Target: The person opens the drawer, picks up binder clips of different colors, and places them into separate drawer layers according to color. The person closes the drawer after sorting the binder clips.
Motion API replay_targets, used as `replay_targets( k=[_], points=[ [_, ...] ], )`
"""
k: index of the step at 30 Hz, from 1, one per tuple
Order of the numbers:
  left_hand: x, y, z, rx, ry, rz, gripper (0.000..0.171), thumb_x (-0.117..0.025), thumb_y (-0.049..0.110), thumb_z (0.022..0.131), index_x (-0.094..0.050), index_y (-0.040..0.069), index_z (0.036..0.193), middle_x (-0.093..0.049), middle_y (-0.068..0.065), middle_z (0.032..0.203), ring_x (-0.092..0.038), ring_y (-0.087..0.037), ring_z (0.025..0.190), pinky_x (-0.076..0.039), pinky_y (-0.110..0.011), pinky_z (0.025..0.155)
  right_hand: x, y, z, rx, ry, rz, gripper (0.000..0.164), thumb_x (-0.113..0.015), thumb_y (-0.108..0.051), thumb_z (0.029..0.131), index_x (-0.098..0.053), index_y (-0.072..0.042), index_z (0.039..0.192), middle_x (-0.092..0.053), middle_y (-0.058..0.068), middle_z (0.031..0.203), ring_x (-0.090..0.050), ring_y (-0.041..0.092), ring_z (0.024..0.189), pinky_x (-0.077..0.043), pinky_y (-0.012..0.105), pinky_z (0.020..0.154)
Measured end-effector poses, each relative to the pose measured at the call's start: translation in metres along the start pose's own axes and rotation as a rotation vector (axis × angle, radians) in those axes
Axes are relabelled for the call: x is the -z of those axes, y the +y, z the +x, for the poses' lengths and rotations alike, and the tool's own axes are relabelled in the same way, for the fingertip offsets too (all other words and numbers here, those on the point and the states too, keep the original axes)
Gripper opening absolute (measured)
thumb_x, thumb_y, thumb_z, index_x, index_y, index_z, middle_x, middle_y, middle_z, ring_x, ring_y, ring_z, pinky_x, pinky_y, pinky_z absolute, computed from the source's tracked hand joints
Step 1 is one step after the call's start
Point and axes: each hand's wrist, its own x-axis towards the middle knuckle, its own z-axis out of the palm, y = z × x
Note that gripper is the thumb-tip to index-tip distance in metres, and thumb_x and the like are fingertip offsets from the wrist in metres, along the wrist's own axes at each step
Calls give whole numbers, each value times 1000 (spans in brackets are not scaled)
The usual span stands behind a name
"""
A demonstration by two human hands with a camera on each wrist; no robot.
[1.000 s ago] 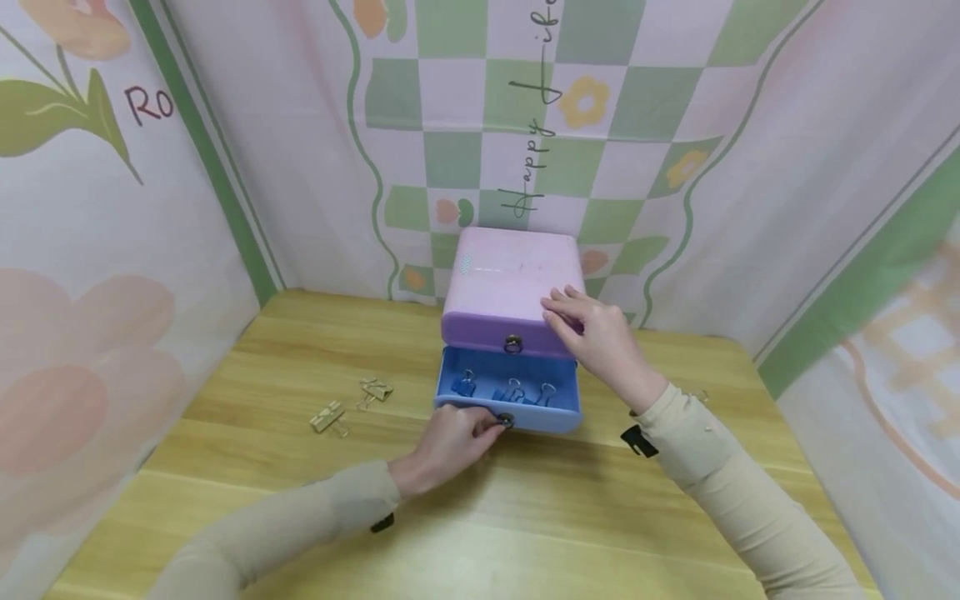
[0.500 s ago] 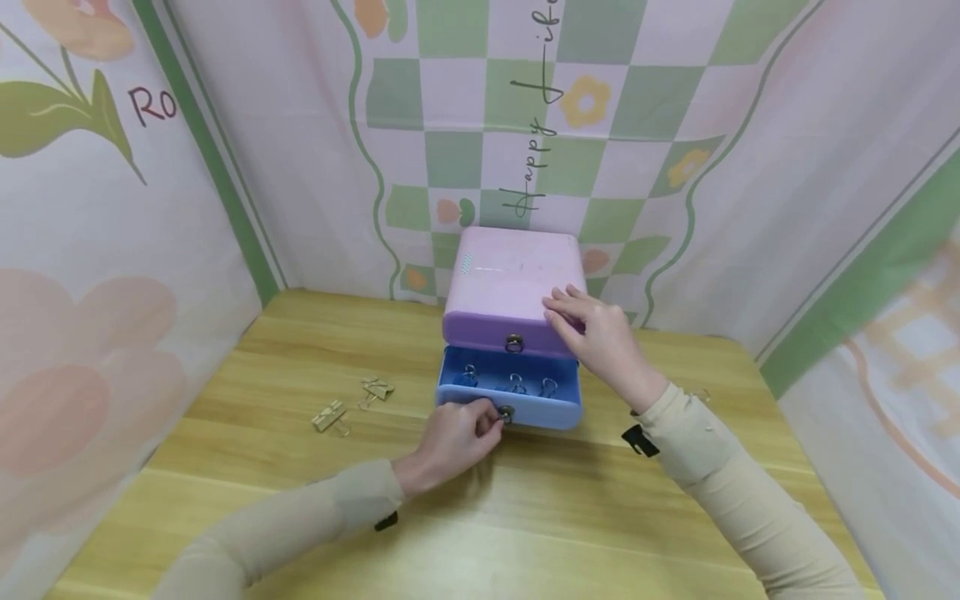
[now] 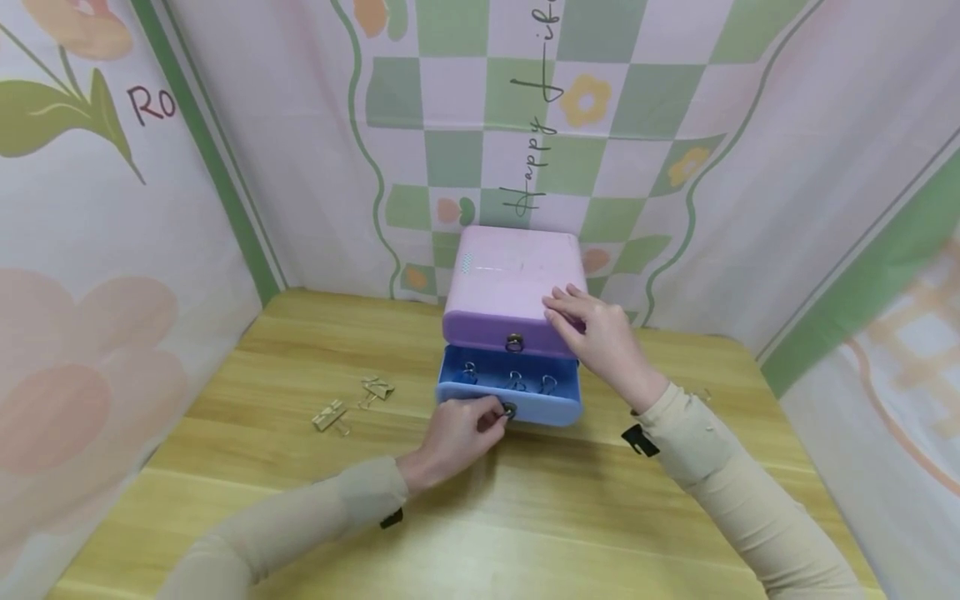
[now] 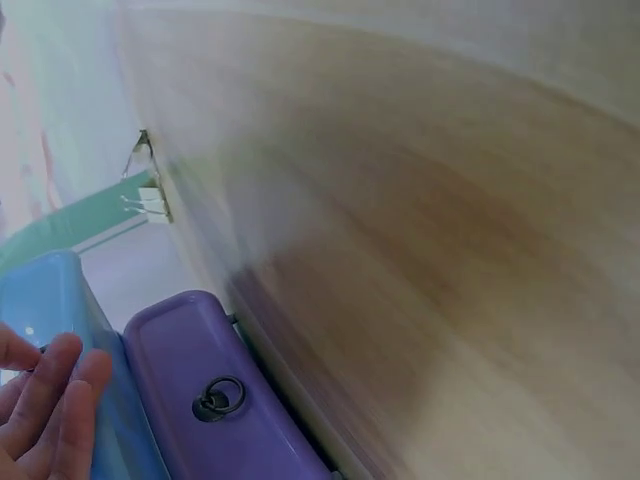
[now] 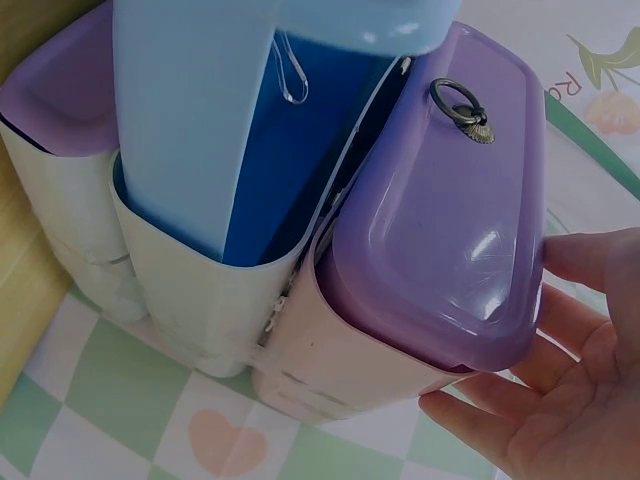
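A small stacked drawer cabinet (image 3: 517, 267) with a pink top stands against the curtain. Its blue drawer (image 3: 551, 408) sticks out below a closed purple drawer (image 3: 480, 330). Blue binder clips (image 3: 468, 375) lie inside. With thumb and fingers, my left hand (image 3: 456, 435) pinches the blue drawer's ring pull (image 3: 510, 410). My right hand (image 3: 606, 335) rests on the cabinet's front right corner, its fingers nearly straight. The right wrist view shows that right hand (image 5: 575, 385) spread along the upper purple drawer's edge. Another purple drawer (image 4: 190, 345) sits closed beneath the blue one.
Two gold binder clips, one (image 3: 328, 416) nearer and one (image 3: 377, 388) farther back, lie left of the cabinet on the wooden table (image 3: 570, 533). A further small clip (image 3: 702, 394) shows beside the right sleeve. Patterned curtains (image 3: 300, 167) enclose the table's back and sides.
The blue drawer has slid slightly inward, away from me, with my left hand following on its ring. My right hand stays in place.
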Motion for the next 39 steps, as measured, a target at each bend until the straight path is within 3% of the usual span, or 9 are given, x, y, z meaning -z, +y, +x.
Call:
replay_targets(
  k=[10, 20, 39],
  points=[
    [-6, -7, 7, 37, 18, 25, 7, -57, 24, 83, -63, 20, 81, -66, 11, 77, -58, 5, 68, -46, -8, 62, -1, 0, 0, 9, 10, 0, 29, -58, -31, 85, -66, -13, 106, -60, 8, 113, -52, 24, 112, -45, 39, 91],
    [-11, -11, 15, 31, 63, 65, 5, -59, 25, 81, -63, 21, 80, -65, 11, 74, -57, 4, 64, -45, -8, 58, 0, 1, 0, 10, 5, 1, 28, -58, -29, 85, -66, -12, 105, -60, 9, 113, -52, 27, 111, -45, 40, 90],
    [-14, -15, 26, 65, 82, 75, 7, -58, 26, 82, -62, 21, 79, -64, 12, 73, -55, 4, 62, -44, -10, 54, 0, 1, -1, 12, 6, 10, 27, -58, -29, 85, -66, -11, 105, -61, 9, 113, -53, 26, 111, -46, 40, 88]
  ],
)
